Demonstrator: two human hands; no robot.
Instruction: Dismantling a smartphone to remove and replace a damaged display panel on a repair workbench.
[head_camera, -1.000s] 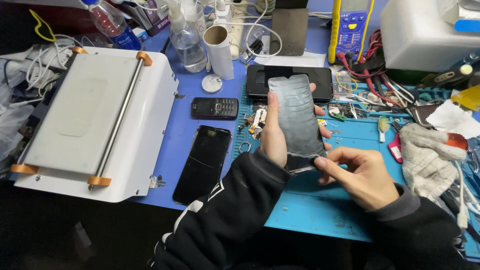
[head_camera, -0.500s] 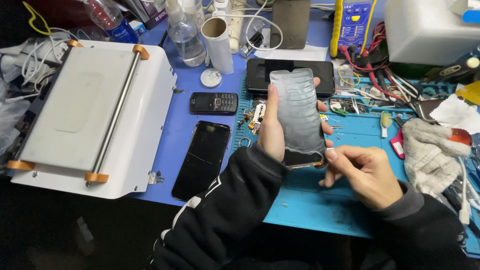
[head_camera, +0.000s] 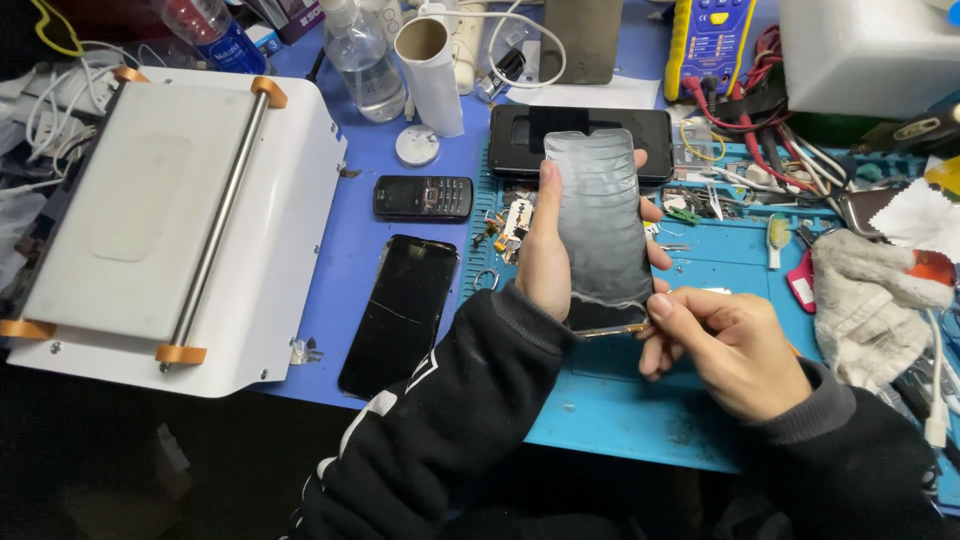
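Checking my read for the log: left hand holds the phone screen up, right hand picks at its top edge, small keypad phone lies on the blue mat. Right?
One slip: the right hand picks at the bottom edge of the phone screen, not the top, as the head view shows. The left hand does hold it up, and the small keypad phone lies on the blue mat.

My left hand is raised over the bench, thumb extended straight up along one edge of what it holds, fingertips wrapped round the opposite edge. Left forearm, in a black sleeve with a white stripe, runs in from the lower centre. My right hand sits just beside and below it, knuckles up, fingers curled, thumb and forefinger pinched at the lower corner, apparently on something thin. Right sleeve is dark grey.
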